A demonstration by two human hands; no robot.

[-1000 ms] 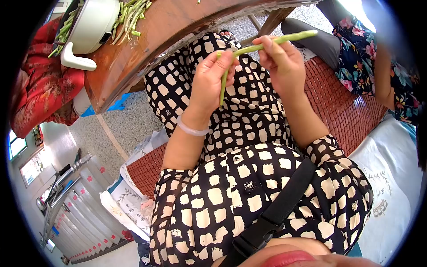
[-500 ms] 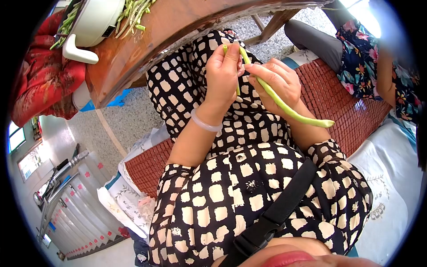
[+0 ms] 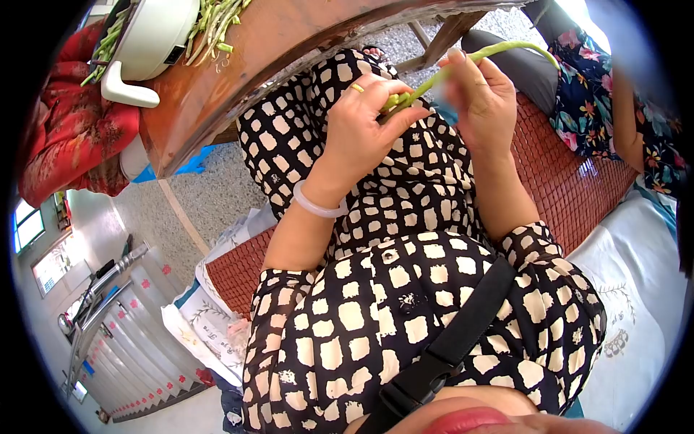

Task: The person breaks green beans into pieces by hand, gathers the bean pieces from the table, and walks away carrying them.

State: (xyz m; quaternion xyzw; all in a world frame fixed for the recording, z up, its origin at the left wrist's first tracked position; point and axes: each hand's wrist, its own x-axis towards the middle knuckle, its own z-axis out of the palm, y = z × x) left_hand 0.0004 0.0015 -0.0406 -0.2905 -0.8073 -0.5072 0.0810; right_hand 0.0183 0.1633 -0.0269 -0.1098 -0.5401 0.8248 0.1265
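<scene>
The brown bench (image 3: 278, 43) bears a white pot (image 3: 155, 40) toward ten-thirty; at twelve o'clock, the left hand (image 3: 363, 121) curls its fingers round short bean pieces (image 3: 392, 100); toward one-thirty, the right hand's (image 3: 488, 112) partly blurred fingers pinch the long bean (image 3: 499, 48).

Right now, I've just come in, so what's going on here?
A seated person has a long green bean between two bare hands. The right hand grips it, with one end curving out past the fingers; the other end reaches the left hand, where short green bits show. Part of the right hand is blurred. On the table, more beans lie loose beside a white pot. Parts of other people show at both sides.
</scene>
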